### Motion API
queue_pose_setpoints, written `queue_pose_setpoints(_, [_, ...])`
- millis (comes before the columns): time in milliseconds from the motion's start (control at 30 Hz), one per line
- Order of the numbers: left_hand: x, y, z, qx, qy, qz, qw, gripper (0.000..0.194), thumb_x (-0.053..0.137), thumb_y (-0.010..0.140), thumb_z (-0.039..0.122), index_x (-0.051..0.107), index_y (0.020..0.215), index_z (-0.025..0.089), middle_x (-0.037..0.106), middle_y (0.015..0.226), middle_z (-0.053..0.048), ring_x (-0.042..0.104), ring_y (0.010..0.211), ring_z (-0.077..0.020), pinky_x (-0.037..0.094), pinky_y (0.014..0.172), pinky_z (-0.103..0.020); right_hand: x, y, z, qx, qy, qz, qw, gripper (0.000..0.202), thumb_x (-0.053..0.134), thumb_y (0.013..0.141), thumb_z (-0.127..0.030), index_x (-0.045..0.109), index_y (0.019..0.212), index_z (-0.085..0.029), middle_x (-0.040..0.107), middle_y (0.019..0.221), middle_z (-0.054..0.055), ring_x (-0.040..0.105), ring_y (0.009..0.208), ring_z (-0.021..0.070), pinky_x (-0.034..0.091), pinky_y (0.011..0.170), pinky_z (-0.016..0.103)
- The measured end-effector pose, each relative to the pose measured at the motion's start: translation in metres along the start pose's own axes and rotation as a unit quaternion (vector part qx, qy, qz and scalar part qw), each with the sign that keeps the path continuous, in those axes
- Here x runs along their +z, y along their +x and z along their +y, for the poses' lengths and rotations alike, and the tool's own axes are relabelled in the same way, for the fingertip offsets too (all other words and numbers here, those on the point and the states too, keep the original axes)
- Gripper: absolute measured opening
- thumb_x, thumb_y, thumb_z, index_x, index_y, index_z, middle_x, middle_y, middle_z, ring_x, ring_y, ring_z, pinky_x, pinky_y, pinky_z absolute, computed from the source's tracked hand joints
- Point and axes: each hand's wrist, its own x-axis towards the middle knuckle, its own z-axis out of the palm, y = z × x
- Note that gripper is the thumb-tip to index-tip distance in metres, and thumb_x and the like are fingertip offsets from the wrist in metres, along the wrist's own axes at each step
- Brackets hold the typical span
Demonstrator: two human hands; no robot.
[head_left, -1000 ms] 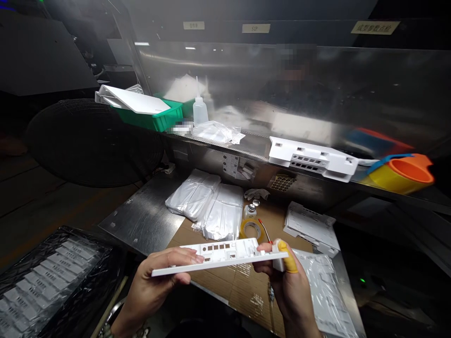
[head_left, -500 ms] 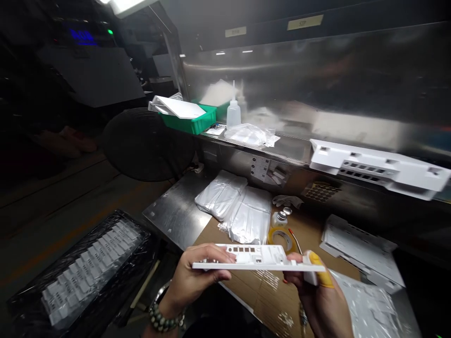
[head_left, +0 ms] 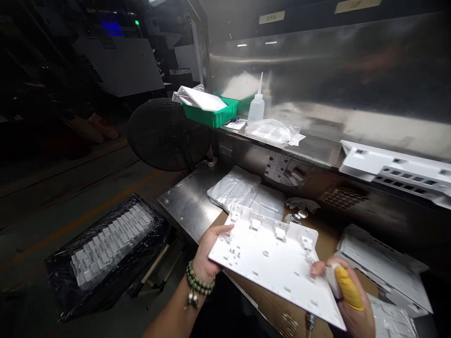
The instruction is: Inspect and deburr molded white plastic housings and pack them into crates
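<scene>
"White moulded panel (head_left: pixel 271 274): where is it?"

"Lifted over the cardboard (head_left: pixel 271 305), tilted, clip side showing. The left hand (head_left: pixel 208 253) clasps its 9 o'clock end, thumb on top; the fingers underneath are hidden. The right hand (head_left: pixel 355 300) closes on the 4 o'clock edge, one fingertip on the face."

"And that yellow finger cover (head_left: pixel 347 284)?"

"It's on the right hand, beside a white wad (head_left: pixel 332 281); I can't tell whether that's cloth or wrapping."

"What could go wrong?"

"A slip, I'd say: both holds sit near the rim, and the covered digit probably feels less. A sharp turn could knock the clips against the metal-capped jar (head_left: pixel 295 218) at 1 o'clock, or scrape the lower edge on the metal tool (head_left: pixel 310 322) at 5."

"Anything further out?"

"Clear bags (head_left: pixel 234 185) at 11, more white panels (head_left: pixel 384 270) at 3, and a black-lined crate (head_left: pixel 56 284) at 9, with wrapped parts (head_left: pixel 112 244) in a row."
</scene>
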Motion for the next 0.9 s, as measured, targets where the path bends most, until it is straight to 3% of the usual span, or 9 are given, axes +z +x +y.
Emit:
queue_pose_setpoints(67, [0.003, 0.000, 0.005, -0.001, -0.010, 0.004, 1.000, 0.062, 0.054, 0.084, 0.017, 0.046, 0.142, -0.003, 0.075, 0.114, -0.023, 0.073, 0.105, -0.0387, 0.053, 0.098, -0.055, -0.004, 0.010, 0.005, -0.049, -0.066, -0.021, 0.996, 0.034, 0.073, 0.081, -0.053, 0.061, 0.098, -0.025, 0.075, 0.093, 0.006, 0.069, 0.078, 0.0239, 0.052, 0.062, 0.031])
queue_pose_setpoints(100, [0.006, -0.001, 0.007, 0.007, -0.015, 0.002, 1.000, 0.064, 0.055, 0.083, 0.016, 0.045, 0.144, -0.001, 0.075, 0.116, -0.022, 0.073, 0.105, -0.0388, 0.053, 0.098, -0.056, -0.006, 0.014, 0.007, -0.085, -0.108, -0.019, 0.990, 0.035, 0.075, 0.079, -0.052, 0.064, 0.099, -0.025, 0.075, 0.107, 0.008, 0.069, 0.099, 0.0283, 0.054, 0.078, 0.037])
queue_pose_setpoints(133, [0.009, -0.003, 0.008, 0.022, -0.018, -0.003, 1.000, 0.066, 0.055, 0.082, 0.015, 0.045, 0.145, 0.001, 0.075, 0.118, -0.021, 0.073, 0.105, -0.0384, 0.053, 0.098, -0.056, -0.006, 0.017, 0.006, -0.131, -0.155, 0.001, 0.979, 0.035, 0.075, 0.078, -0.050, 0.066, 0.101, -0.025, 0.071, 0.119, 0.009, 0.063, 0.116, 0.0315, 0.050, 0.092, 0.042])
queue_pose_setpoints(200, [0.017, -0.007, 0.009, 0.068, -0.020, -0.019, 0.997, 0.071, 0.053, 0.078, 0.009, 0.043, 0.149, 0.006, 0.074, 0.122, -0.018, 0.073, 0.106, -0.0370, 0.053, 0.099, -0.056, -0.003, 0.016, 0.001, -0.212, -0.241, 0.058, 0.945, 0.031, 0.071, 0.082, -0.044, 0.071, 0.105, -0.024, 0.065, 0.129, 0.010, 0.056, 0.124, 0.0332, 0.041, 0.104, 0.048])
queue_pose_setpoints(267, [0.024, -0.010, 0.007, 0.117, -0.013, -0.036, 0.992, 0.076, 0.052, 0.076, 0.004, 0.041, 0.151, 0.011, 0.073, 0.125, -0.016, 0.072, 0.107, -0.0360, 0.053, 0.100, -0.056, 0.010, 0.006, -0.010, -0.275, -0.275, 0.078, 0.918, 0.026, 0.066, 0.087, -0.037, 0.074, 0.108, -0.024, 0.065, 0.121, 0.010, 0.059, 0.116, 0.0306, 0.042, 0.101, 0.047])
queue_pose_setpoints(433, [0.034, -0.011, -0.010, 0.184, 0.015, -0.060, 0.981, 0.092, 0.055, 0.071, -0.003, 0.036, 0.155, 0.027, 0.070, 0.132, -0.009, 0.072, 0.109, -0.0323, 0.052, 0.103, -0.053, 0.075, -0.036, -0.034, -0.349, -0.254, -0.181, 0.883, 0.029, 0.065, 0.093, -0.020, 0.070, 0.120, -0.029, 0.068, 0.107, 0.008, 0.065, 0.096, 0.0235, 0.054, 0.078, 0.033])
queue_pose_setpoints(533, [0.038, -0.012, -0.018, 0.183, 0.015, -0.068, 0.981, 0.098, 0.055, 0.069, -0.003, 0.033, 0.156, 0.035, 0.068, 0.137, -0.005, 0.072, 0.109, -0.0299, 0.050, 0.107, -0.052, 0.108, -0.052, -0.033, -0.406, -0.230, -0.232, 0.853, 0.027, 0.062, 0.094, -0.015, 0.069, 0.118, -0.025, 0.067, 0.099, 0.008, 0.064, 0.089, 0.0208, 0.054, 0.073, 0.031])
queue_pose_setpoints(733, [0.033, -0.014, -0.019, 0.196, 0.015, -0.057, 0.979, 0.100, 0.056, 0.066, -0.002, 0.035, 0.155, 0.038, 0.066, 0.139, -0.004, 0.072, 0.109, -0.0300, 0.048, 0.108, -0.053, 0.105, -0.056, -0.025, -0.463, -0.249, -0.262, 0.809, 0.028, 0.059, 0.091, -0.008, 0.067, 0.117, -0.016, 0.066, 0.093, 0.009, 0.060, 0.083, 0.0203, 0.052, 0.069, 0.032])
queue_pose_setpoints(900, [0.032, -0.015, -0.021, 0.204, 0.010, -0.059, 0.977, 0.102, 0.055, 0.064, -0.004, 0.035, 0.155, 0.038, 0.066, 0.140, -0.004, 0.071, 0.111, -0.0298, 0.048, 0.108, -0.052, 0.107, -0.055, -0.033, -0.441, -0.236, -0.245, 0.831, 0.027, 0.062, 0.090, -0.008, 0.068, 0.115, -0.019, 0.065, 0.092, 0.008, 0.062, 0.082, 0.0186, 0.053, 0.069, 0.030])
